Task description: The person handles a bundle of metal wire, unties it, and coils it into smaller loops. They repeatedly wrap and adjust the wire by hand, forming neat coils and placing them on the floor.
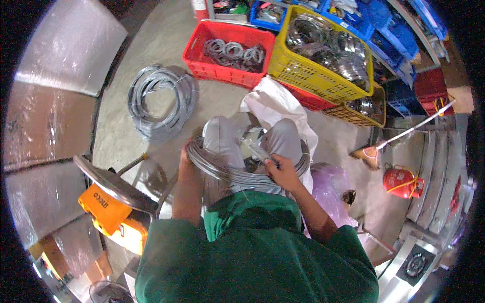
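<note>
A large coil of grey wire lies across my lap, around my raised knees. My left hand is closed round the coil's left side, its fingers partly hidden. My right hand is at the coil's right front, closed on the end of a pale, translucent, elongated object that points up and left between my knees. What kind of thing it is, I cannot make out. A second loose grey coil lies on the floor ahead to the left.
Ahead stand a red crate and a yellow crate with wire coils. A white sack lies before them. Right are a broom, a red cylinder and purple plastic; left, a metal-rimmed stool and an orange case.
</note>
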Available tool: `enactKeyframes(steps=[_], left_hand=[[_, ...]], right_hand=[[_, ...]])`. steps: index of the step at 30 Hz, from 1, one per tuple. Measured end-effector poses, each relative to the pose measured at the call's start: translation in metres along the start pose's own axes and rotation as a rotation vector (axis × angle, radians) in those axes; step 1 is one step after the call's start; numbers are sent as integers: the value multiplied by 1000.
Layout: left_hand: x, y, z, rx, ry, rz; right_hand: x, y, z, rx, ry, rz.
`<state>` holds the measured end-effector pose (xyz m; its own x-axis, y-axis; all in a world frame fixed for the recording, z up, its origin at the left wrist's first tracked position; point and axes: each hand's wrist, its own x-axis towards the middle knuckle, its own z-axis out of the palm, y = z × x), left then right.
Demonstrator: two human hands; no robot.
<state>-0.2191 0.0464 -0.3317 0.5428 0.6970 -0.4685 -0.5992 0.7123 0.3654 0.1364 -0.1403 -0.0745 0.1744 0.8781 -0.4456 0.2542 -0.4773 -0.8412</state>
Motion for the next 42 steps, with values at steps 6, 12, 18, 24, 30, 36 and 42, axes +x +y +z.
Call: enactKeyframes(steps=[6, 12, 18, 24, 30, 36, 42], left_hand=[[-1, 17, 30, -215, -273, -191], [-59, 10, 135, -198, 254, 35], [-120, -2, 268, -222, 97, 249], [-154, -68, 328, -55, 110, 151], [-152, -89, 299, -208, 129, 138], [-149, -91, 284, -74, 390, 15], [-126, -97, 270, -90, 372, 138]], right_hand=[[-6, 10, -17, 29, 22, 8], [-29, 44, -59, 238, 62, 135], [-45, 67, -84, 168, 216, 219], [-52, 17, -73, 237, 164, 45], [-73, -44, -16, 29, 12, -58], [-79, -82, 27, -223, 10, -321], [-74, -90, 47, -372, -90, -278]])
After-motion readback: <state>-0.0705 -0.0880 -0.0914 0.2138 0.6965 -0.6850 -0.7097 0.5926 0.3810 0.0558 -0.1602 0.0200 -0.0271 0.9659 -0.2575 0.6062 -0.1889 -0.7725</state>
